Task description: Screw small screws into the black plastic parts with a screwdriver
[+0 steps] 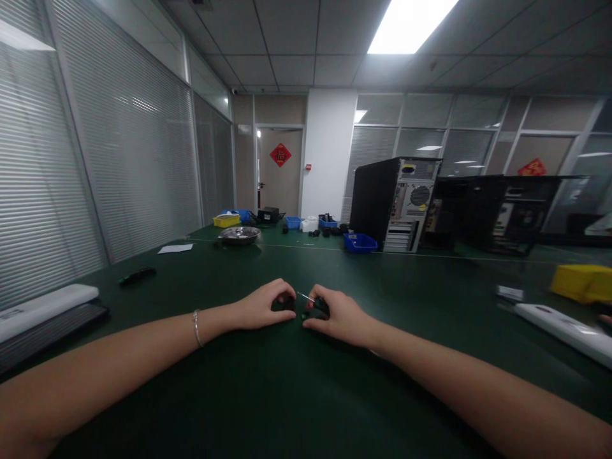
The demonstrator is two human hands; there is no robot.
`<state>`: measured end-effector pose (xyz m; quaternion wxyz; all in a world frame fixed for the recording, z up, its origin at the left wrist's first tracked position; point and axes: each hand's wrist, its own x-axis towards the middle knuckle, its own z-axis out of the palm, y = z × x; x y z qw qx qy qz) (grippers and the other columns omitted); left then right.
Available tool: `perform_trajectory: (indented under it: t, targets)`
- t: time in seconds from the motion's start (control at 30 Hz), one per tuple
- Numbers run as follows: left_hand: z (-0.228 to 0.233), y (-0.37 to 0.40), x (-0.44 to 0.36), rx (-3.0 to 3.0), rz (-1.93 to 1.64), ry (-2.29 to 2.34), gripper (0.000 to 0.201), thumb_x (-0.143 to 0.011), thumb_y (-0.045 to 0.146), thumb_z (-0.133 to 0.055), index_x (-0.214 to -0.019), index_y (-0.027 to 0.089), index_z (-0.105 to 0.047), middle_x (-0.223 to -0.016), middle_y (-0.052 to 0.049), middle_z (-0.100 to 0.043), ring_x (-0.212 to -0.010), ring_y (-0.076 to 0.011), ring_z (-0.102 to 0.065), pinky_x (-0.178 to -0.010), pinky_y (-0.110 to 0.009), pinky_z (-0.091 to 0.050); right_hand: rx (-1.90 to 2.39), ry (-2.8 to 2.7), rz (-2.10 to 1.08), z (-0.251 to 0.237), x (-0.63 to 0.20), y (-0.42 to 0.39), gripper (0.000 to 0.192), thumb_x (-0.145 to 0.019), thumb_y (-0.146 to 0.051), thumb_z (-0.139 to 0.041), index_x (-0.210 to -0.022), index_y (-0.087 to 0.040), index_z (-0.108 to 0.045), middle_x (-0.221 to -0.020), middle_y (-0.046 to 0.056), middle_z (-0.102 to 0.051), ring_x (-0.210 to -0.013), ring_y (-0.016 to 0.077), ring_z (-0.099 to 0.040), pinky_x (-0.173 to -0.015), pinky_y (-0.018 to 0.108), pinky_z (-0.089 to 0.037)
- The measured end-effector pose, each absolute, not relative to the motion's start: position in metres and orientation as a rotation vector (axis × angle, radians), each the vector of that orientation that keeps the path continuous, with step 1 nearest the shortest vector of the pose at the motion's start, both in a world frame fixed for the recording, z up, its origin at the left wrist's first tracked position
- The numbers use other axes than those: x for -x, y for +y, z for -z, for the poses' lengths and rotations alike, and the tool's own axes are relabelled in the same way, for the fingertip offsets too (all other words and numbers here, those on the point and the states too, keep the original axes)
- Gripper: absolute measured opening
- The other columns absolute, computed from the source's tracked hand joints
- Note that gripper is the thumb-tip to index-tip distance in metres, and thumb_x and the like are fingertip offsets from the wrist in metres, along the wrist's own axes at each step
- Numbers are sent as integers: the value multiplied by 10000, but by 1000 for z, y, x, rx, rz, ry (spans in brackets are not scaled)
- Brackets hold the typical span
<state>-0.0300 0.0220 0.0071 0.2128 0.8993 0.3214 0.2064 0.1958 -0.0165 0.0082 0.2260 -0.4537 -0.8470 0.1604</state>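
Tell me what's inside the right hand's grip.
A thin metal rod juts from the right hand, with a red bit near it. Curled fingers and shadow hide the rest.

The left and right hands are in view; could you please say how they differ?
A bracelet sits behind the left hand; none shows by the right hand. A thin metal rod juts from the right hand; none shows at the left hand. Both are curled above the green table.

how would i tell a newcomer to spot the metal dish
Find the green table, then its far part, left of centre. Just nearer than the yellow tray sits the metal dish; its round, shiny silver form sets it apart.
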Motion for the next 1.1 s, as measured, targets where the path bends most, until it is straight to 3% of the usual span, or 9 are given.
perform_trajectory:
  t: [0.1, 0.23, 0.4, 0.6, 0.77, 0.93, 1.1]
  targets:
    - [-6, 27, 32, -2391, -643, 886, 398, -744, 365, -634, -1087, 187, -537, -1035, -52, -510, -870, -179, -505, -747, -304, -434, 1298, -2325, -376, -8, -194, -19, 302, -706, -384, -693, -934, -243, -555, -906, 11, -628, -801, 193, -591, -623, 265, -426]
    - [-5, 31, 31, -2238, -651, 800, 430, -736, 297, -651, -1126, 176, -513, -1011, -39, -532, -868, -163, -514, -772, -304, -436, 1221, -2337, -416, -7, -193, -18, 196, -771, -216, -626, -948, -256, -550, -934, -9, -641, -832, 178, -604, -679, 271, -434]
    - [0, 36, 31, -2121, -675, 755, 442, -723, 241, -663, -1127, 159, -506, -988, -37, -550, -859, -158, -530, -772, -308, -450, 1096, -2347, -513, -7, -197, -16, 210, -802, -111, -540, -956, -252, -550, -961, -17, -642, -900, 163, -598, -753, 277, -440]
    - [-3, 34, 28, -1986, -698, 703, 423, -717, 170, -657, -1113, 158, -508, -1040, -51, -556, -903, -159, -548, -825, -329, -453, 1227, -2281, -449, -7, -201, -11, 177, -789, -240, -593, -958, -240, -541, -918, 8, -634, -797, 165, -598, -656, 262, -435]
    - [-6, 31, 26, -1929, -752, 745, 431, -719, 154, -651, -1123, 179, -502, -983, -34, -553, -903, -154, -554, -844, -334, -448, 1354, -2325, -298, -9, -196, -17, 314, -709, -435, -675, -922, -245, -544, -863, 10, -632, -730, 180, -589, -596, 262, -405]
    - [0, 36, 27, -1956, -762, 758, 455, -715, 191, -662, -1136, 179, -491, -895, -10, -537, -823, -140, -562, -779, -312, -464, 1320, -2347, -276, -9, -192, -22, 257, -745, -359, -660, -944, -255, -536, -898, 8, -636, -771, 184, -597, -590, 254, -403]
    - [2, 34, 25, -1938, -751, 753, 451, -714, 199, -667, -1123, 169, -479, -901, -22, -567, -835, -149, -581, -784, -321, -462, 1214, -2308, -452, 0, -197, -15, 247, -754, -294, -658, -948, -235, -517, -897, -4, -631, -769, 161, -602, -610, 244, -435]
